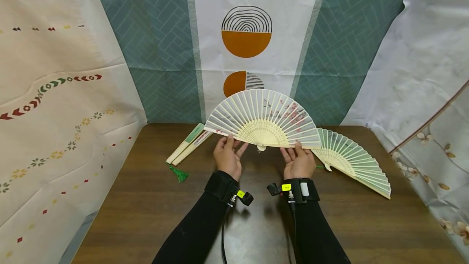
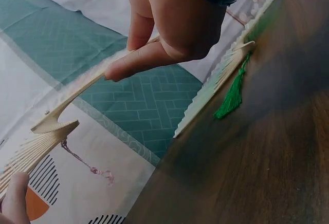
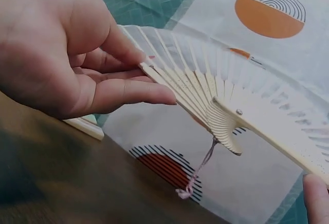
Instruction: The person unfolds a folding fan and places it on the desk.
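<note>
A white folding fan (image 1: 264,131) with pale ribs and a reddish blossom print is spread wide above the table, arc upward. My left hand (image 1: 229,158) pinches its left outer rib between thumb and fingers. On the opposite rib, my right hand (image 1: 299,163) grips in the same way. Between the hands sits the fan's pivot end (image 3: 226,131), its rib ends stacked together. A short pinkish cord (image 3: 191,180) hangs from it. The right wrist view shows the left hand's thumb above the rib and fingers beneath; the left wrist view looks across at the right hand.
A green folding fan (image 1: 353,162) lies spread on the table's right side, with a green tassel (image 2: 231,95). Folded fans (image 1: 188,144) lie at the back left, another green tassel (image 1: 179,174) at their near end. A patterned cloth (image 1: 157,52) hangs behind the brown table (image 1: 146,215).
</note>
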{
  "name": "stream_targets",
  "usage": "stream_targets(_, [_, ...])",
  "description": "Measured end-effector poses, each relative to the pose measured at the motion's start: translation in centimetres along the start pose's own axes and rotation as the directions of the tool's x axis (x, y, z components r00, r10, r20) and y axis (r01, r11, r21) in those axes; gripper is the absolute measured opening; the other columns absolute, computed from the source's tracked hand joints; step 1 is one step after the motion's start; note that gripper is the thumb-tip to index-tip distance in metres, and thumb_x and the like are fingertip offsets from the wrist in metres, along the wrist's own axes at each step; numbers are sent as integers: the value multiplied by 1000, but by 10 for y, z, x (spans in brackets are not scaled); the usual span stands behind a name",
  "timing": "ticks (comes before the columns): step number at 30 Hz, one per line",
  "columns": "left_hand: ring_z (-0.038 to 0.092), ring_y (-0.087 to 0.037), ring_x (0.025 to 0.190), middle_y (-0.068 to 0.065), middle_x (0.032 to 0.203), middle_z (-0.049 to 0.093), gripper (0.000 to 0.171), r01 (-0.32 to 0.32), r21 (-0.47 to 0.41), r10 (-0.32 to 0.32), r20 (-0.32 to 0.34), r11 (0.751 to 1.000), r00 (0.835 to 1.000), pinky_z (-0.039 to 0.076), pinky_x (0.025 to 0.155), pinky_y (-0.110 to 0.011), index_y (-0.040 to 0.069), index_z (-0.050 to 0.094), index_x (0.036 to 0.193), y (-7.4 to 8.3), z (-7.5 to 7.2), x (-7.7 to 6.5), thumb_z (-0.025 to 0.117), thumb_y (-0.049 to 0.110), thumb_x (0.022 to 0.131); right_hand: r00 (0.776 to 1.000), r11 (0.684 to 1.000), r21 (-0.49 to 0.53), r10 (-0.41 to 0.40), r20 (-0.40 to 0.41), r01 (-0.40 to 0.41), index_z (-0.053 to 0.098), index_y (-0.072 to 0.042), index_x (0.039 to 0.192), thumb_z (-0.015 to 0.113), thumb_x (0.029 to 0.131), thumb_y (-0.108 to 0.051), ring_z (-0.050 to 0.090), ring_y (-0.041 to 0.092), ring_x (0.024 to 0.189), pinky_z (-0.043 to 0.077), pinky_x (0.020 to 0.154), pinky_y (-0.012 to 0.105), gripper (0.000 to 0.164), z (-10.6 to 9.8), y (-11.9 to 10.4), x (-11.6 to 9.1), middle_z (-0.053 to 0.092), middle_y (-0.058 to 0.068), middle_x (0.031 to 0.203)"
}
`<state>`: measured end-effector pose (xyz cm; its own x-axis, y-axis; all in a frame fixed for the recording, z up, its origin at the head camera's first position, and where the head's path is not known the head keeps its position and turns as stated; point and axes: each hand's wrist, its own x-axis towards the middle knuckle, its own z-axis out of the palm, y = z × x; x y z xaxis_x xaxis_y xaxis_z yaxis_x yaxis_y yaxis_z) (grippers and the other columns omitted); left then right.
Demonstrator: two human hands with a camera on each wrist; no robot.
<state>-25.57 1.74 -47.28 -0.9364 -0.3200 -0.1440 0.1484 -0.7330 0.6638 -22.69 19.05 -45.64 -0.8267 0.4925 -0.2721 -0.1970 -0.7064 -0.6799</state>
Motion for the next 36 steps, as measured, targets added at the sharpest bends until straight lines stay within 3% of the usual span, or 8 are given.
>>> stream_targets(13, [60,-22,94,-7,95,57,19,45,159,-48,14,986,999,75,75,-35,8,62,96,-6,-16,-10,67,7,114,998,997,-50,57,0,-57,53,-12,135,51,122,-20,59,19,118,72,101,38,16,-31,-8,-19,50,3,129])
stream_targets(18, [67,-18,87,-4,93,64,14,123,295,-156,91,947,983,74,72,-33,7,58,100,-10,-22,-21,66,1,111,995,994,-56,93,-39,-95,55,-12,155,52,122,-21,75,15,113,74,95,40,35,-71,-29,-38,62,2,125])
stream_targets(20, [70,-18,85,-4,93,66,13,159,378,-219,122,912,968,74,72,-33,7,57,101,-12,-24,-26,65,0,109,992,991,-71,112,-62,-116,50,-14,163,52,122,-23,80,13,106,75,92,40,42,-90,-38,-47,63,3,126])
stream_targets(23, [76,-15,80,-3,91,69,12,210,505,-327,154,837,932,73,70,-33,7,57,100,-14,-26,-31,63,2,108,984,973,-154,160,-77,-171,37,-19,170,47,123,-29,74,22,138,73,96,36,49,-115,-48,-58,51,16,158])
stream_targets(27, [77,-13,71,-4,86,71,10,264,636,-461,163,725,873,71,64,-30,7,60,99,-17,-30,-37,63,6,109,966,930,-265,233,-110,-255,17,-25,179,41,123,-38,59,20,156,68,108,32,62,-143,-57,-71,-3,21,190])
stream_targets(29, [76,-12,68,-5,84,71,11,277,684,-515,167,674,841,70,61,-28,6,61,100,-18,-31,-39,63,7,111,958,921,-267,258,-124,-283,9,-24,181,40,124,-38,75,15,134,68,109,31,66,-157,-61,-75,-13,15,191])
stream_targets(32, [75,-11,64,-4,79,72,11,278,743,-574,170,608,801,67,56,-24,4,64,100,-20,-31,-41,64,6,110,948,915,-250,298,-112,-317,11,-26,178,36,124,-35,78,2,101,67,109,30,60,-176,-66,-80,-17,13,190])
stream_targets(36, [73,-11,60,-5,74,73,14,275,801,-636,164,532,754,65,53,-22,-4,70,101,-24,-29,-40,64,4,110,934,895,-269,353,-62,-356,-2,-26,181,28,124,-34,79,2,102,66,111,28,64,-191,-73,-81,-15,11,189])
